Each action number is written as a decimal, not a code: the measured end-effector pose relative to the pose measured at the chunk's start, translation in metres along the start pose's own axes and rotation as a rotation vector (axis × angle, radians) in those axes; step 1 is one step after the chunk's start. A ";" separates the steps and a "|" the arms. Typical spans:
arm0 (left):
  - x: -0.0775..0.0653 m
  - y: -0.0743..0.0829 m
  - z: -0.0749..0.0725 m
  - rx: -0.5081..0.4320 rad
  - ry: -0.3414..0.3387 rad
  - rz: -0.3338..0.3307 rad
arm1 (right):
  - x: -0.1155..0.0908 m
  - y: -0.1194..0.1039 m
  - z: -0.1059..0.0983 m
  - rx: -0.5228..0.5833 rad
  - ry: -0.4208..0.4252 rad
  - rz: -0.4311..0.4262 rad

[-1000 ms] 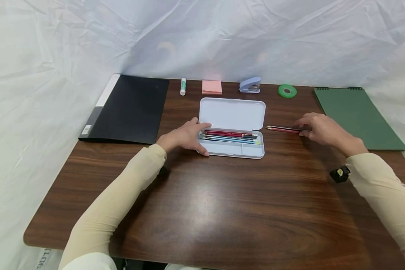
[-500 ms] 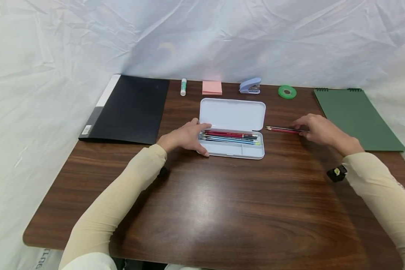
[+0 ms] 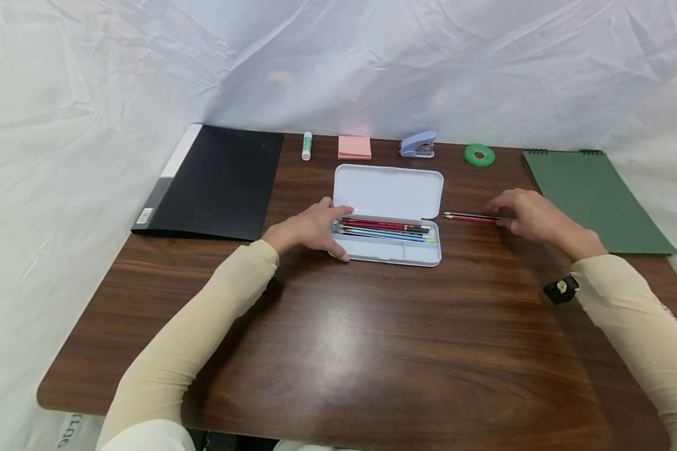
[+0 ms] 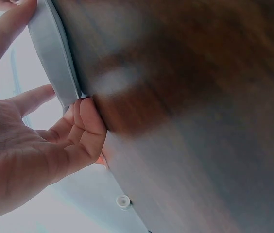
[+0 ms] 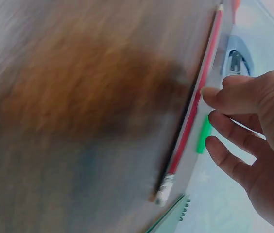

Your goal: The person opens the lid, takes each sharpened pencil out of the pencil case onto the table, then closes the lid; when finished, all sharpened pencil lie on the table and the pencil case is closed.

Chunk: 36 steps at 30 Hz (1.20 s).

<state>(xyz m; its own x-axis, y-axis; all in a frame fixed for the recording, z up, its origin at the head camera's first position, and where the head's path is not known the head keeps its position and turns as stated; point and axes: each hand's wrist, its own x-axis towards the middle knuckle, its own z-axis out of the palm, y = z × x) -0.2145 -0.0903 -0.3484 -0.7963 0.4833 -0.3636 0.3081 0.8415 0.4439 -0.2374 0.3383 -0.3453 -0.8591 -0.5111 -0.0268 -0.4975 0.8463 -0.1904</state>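
In the head view, my left hand (image 3: 311,227) grips the left end of an open white pencil case (image 3: 388,254), thumb at its front edge and fingers around its back corner. The left wrist view shows the pencil case's side wall (image 4: 54,48) between the spread fingers. Red and blue pencils (image 3: 383,225) lie in the long compartment. To the right, my right hand (image 3: 533,213) pinches a red pencil and a dark one (image 3: 468,217) lying side by side, points toward the case. In the right wrist view, the thumb is right at the red pencil (image 5: 188,116).
Along the back stand a glue stick (image 3: 307,145), pink sticky notes (image 3: 354,147), a lilac stapler (image 3: 417,144) and a roll of green tape (image 3: 479,155). A black folder (image 3: 220,181) lies left, a green spiral sketchbook (image 3: 598,200) right.
My right hand has shifted slightly left along the pencils, and the two pencils lie closer together. The left hand and the case have stayed put.
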 end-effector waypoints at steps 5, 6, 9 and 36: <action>-0.001 0.000 -0.001 0.003 0.003 -0.011 | 0.008 -0.014 -0.010 0.083 0.046 0.008; -0.001 0.000 -0.001 0.004 0.005 -0.011 | 0.010 -0.020 -0.012 0.098 0.057 0.008; -0.002 -0.001 -0.001 0.002 0.008 -0.010 | 0.018 -0.041 -0.018 0.130 0.078 -0.006; 0.000 0.003 0.000 0.008 0.000 -0.021 | 0.072 -0.163 0.014 0.048 -0.024 -0.237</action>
<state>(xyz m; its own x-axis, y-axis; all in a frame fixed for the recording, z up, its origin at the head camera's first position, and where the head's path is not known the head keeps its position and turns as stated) -0.2139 -0.0874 -0.3470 -0.8030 0.4651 -0.3726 0.2951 0.8535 0.4294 -0.2166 0.1618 -0.3299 -0.7154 -0.6987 0.0009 -0.6783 0.6943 -0.2405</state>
